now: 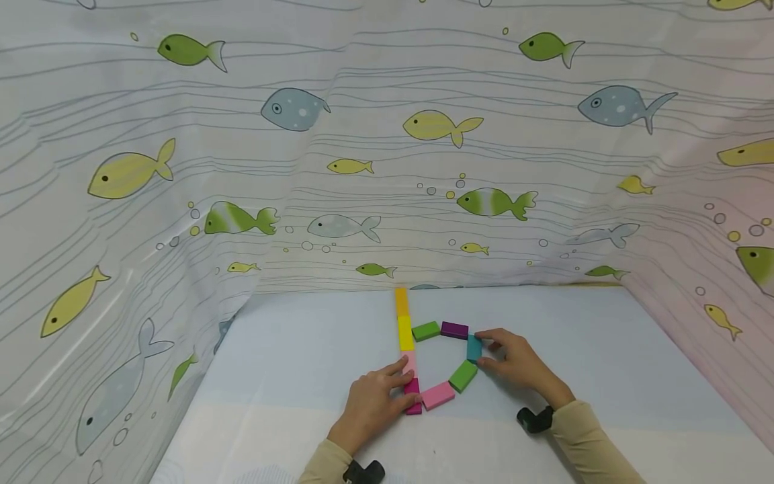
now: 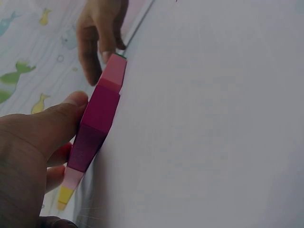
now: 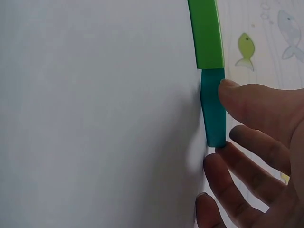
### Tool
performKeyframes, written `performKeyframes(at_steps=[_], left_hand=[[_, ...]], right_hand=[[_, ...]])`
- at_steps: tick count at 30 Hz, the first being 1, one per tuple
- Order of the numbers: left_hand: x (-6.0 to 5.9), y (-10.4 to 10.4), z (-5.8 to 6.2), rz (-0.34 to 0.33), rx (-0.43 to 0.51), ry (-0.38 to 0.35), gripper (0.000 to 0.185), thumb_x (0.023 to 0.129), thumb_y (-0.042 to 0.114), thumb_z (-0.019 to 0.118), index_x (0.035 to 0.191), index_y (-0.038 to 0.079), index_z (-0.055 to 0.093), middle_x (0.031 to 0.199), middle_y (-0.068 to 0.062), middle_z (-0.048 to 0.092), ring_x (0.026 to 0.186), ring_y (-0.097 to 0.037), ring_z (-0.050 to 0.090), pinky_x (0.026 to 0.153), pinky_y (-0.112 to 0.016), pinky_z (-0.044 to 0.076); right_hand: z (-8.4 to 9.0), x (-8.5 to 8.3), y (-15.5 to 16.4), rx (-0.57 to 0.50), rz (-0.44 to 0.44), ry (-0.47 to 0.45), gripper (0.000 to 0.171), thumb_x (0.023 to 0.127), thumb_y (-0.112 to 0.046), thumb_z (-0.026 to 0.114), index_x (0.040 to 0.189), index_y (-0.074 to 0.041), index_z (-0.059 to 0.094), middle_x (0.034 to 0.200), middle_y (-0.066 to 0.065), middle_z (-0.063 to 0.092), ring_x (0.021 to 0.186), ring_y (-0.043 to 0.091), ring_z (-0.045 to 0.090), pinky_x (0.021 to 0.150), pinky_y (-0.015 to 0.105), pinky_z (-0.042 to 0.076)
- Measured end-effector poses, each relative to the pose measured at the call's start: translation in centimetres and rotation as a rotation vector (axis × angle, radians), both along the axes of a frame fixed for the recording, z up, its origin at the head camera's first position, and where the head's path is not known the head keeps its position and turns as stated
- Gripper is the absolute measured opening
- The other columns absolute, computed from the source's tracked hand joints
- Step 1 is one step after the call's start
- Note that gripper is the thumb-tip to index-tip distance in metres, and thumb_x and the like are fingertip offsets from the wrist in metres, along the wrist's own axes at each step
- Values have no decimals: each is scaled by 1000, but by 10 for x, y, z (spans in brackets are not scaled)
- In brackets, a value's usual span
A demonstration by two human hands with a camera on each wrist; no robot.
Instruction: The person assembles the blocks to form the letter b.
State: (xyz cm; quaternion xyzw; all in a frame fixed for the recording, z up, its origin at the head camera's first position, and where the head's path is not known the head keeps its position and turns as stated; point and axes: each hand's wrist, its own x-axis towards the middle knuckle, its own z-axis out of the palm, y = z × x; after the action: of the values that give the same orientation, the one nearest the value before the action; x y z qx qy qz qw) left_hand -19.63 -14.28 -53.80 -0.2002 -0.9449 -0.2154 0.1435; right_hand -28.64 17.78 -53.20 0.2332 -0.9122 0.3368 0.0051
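Coloured flat blocks lie on a pale table (image 1: pixel 290 349). An orange block (image 1: pixel 402 301), a yellow block (image 1: pixel 405 332), a light pink block (image 1: pixel 411 358) and a magenta block (image 1: pixel 414 390) form a straight line. Beside it a green block (image 1: pixel 426 330), a purple block (image 1: pixel 454 329), a teal block (image 1: pixel 474 347), a second green block (image 1: pixel 463 376) and a pink block (image 1: pixel 438 395) form a ring. My left hand (image 1: pixel 410 383) rests against the magenta block (image 2: pixel 100 109), thumb on its side. My right hand (image 1: pixel 484 349) pinches the teal block (image 3: pixel 213 109) between thumb and forefinger.
A curtain printed with fish (image 1: pixel 387 168) closes in the table at the back and on both sides. Bare tabletop lies left of the block line and right of the ring. A dark band (image 1: pixel 535 419) sits on each wrist.
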Motion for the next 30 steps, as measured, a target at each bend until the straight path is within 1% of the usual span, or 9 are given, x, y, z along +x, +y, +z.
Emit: performKeyframes(at_steps=[9,16,19,24,27,30], left_hand=[[0,1,2,7,1,0,52,81,55,75,120,21,73,133,2,64,107,-25,70,63,-27,56],[1,1,4,13,-11,-21,53,81,55,74,121,21,72,135,3,63,109,-24,69,68,-29,57],[1,2,3,12,-9,-30,53,81,56,74,122,21,72,135,3,63,109,-24,69,66,-26,56],[1,2,3,3,-8,-10,52,82,55,74,120,20,73,135,2,63,107,-26,70,66,-29,57],[1,2,2,-4,-12,8,52,82,54,74,120,19,72,134,1,63,108,-26,69,69,-31,58],[1,2,2,-12,-19,18,52,83,53,74,121,19,72,134,-1,63,109,-25,69,72,-32,59]], right_hand=[[3,1,-2,-8,-1,-19,54,83,-24,81,133,-13,61,127,4,64,104,21,63,85,41,54],[5,3,-1,-12,11,-17,57,83,-24,81,135,-12,59,129,6,63,104,22,64,84,42,55],[6,3,1,-16,14,-13,58,84,-27,80,136,-12,58,129,8,62,104,23,65,82,40,56],[6,3,5,-15,8,-1,56,87,-32,77,136,-14,58,129,7,61,103,20,65,80,36,55],[3,1,9,-26,-14,-17,55,88,-33,76,136,-15,58,128,6,62,102,18,64,80,34,55],[-2,-3,15,-41,-32,-52,53,89,-37,73,136,-18,59,126,3,64,102,15,64,82,33,54]])
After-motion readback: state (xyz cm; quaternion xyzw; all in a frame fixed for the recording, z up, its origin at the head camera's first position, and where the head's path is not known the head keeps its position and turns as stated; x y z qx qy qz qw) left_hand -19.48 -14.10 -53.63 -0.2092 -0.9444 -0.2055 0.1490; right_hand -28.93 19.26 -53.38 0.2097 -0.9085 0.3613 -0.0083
